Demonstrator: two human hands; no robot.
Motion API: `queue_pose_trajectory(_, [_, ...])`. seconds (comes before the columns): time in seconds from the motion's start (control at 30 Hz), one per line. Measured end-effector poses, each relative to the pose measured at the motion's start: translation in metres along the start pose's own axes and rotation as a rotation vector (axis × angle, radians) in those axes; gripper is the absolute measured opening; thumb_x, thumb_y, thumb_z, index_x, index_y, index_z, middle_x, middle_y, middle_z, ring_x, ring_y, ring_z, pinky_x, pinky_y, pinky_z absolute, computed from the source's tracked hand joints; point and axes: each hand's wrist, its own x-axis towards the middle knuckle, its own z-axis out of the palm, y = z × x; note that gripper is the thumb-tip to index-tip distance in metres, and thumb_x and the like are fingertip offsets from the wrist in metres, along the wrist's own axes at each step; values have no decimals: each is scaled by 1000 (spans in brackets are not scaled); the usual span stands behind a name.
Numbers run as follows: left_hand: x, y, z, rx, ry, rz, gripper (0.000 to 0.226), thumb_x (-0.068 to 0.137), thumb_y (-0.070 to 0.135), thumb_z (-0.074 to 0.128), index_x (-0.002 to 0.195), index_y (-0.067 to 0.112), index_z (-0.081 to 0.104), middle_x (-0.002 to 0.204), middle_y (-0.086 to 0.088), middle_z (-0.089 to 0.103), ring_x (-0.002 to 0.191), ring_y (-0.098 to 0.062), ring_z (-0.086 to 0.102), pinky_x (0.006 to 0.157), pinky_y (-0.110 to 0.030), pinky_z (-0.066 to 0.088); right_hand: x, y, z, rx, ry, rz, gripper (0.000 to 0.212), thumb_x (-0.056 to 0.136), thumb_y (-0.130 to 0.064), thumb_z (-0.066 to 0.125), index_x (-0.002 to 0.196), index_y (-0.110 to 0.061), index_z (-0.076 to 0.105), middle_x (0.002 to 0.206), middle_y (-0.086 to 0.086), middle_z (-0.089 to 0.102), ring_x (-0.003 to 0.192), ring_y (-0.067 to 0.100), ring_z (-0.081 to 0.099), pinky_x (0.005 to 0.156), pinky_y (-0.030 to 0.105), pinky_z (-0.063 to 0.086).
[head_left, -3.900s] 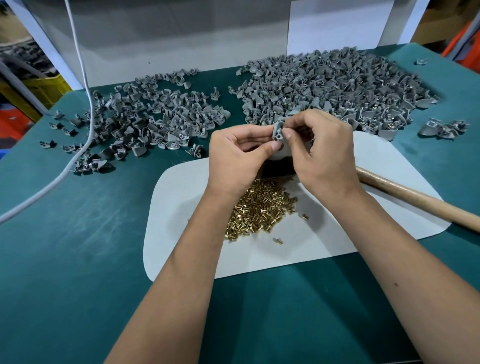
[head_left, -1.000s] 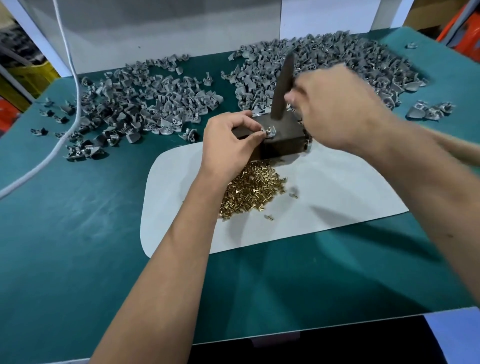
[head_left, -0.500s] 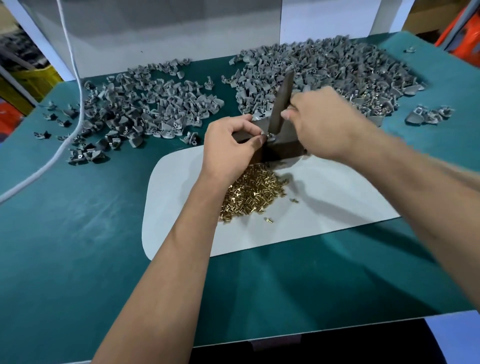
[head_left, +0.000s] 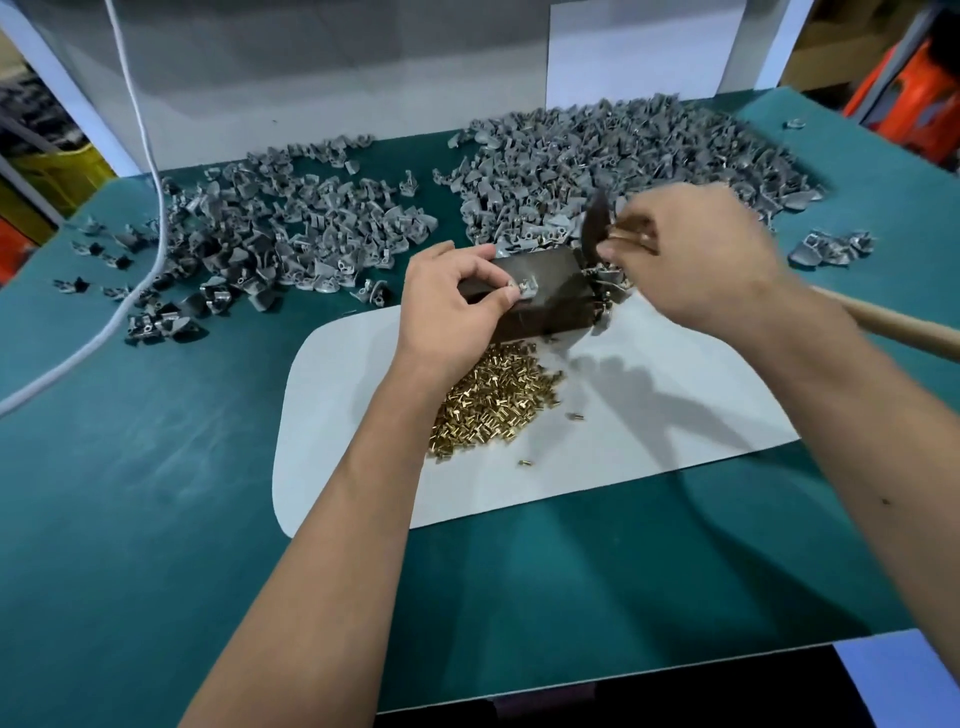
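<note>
The left hand pinches one grey part down on the dark block in the middle of the desk. The right hand has its grip closed round the hammer just under the head. The far-left heap and far-right heap (which holds finished parts, I cannot tell) suggest plenty remains. The hammer head is blurred — and whether one of the brass rivets sits in the part is too small to see.
</note>
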Motion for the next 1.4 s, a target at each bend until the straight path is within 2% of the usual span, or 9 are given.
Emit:
queue_pose_trajectory(0.33, [0,0,-2,-127,-46,-71,15,89,13,76,81,26,77,133,9,66,144,-15,35,110,-28,17,-17,31,16,-98,-188,243,20,83,-34,76,67,-29,65,79,4,70,80,32,64,74,40,58])
queue_pose_trajectory(0.5, [1,-1,-2,-170,-32,-79,17,88,13,77,79,27,77,133,9,66,144,-14,35,109,-27,15,-5,5,16,58,38,28,14,86,-37,77,96,-26,74,96,0,74,93,27,67,86,40,56])
queue_pose_trajectory(0.67, [1,2,-4,-228,-6,-51,26,88,8,76,73,31,75,132,2,68,141,-19,43,121,-42,25,2,-34,35,176,-21,-303,22,91,-40,72,107,-26,75,94,-6,66,93,18,56,88,39,48])
queue_pose_trajectory(0.8, [6,-1,-11,-288,126,-117,17,92,18,72,77,24,78,122,4,71,120,-14,62,110,-47,46,16,-34,39,294,49,-223,19,88,-34,77,105,-25,77,75,-17,60,68,-1,56,67,25,55])
queue_pose_trajectory(0.97, [12,-29,-38,149,408,-144,12,93,19,69,99,24,78,103,13,73,108,-12,61,111,-34,39,40,-16,25,313,191,-12,48,88,-30,79,132,-21,63,87,-8,70,82,11,63,95,37,56])
queue_pose_trajectory(1.03, [14,-40,-49,256,418,-164,21,93,15,67,109,24,77,118,5,74,109,-18,63,113,-29,33,32,-24,27,326,178,-115,32,89,-27,78,120,-19,70,89,-9,69,79,8,62,88,39,59])
queue_pose_trajectory(1.13, [13,-48,-52,348,317,-171,30,93,9,67,118,23,75,122,-3,74,97,-29,69,114,-42,39,1,-53,45,262,92,-409,17,93,-29,71,105,-18,74,94,-9,67,89,10,55,88,33,53])
queue_pose_trajectory(1.3, [13,-51,-56,381,229,-189,20,85,7,70,89,23,81,92,3,78,89,-18,70,81,-25,52,-31,-90,75,-35,-40,-734,41,94,-58,54,108,-23,70,101,-5,61,102,19,43,83,38,38])
queue_pose_trajectory(1.4, [13,-52,-58,342,248,-196,24,83,2,68,84,23,79,82,6,75,83,-15,70,82,-32,57,-37,-95,82,-90,-87,-753,44,94,-63,49,114,-26,63,109,-4,56,108,21,43,85,41,33])
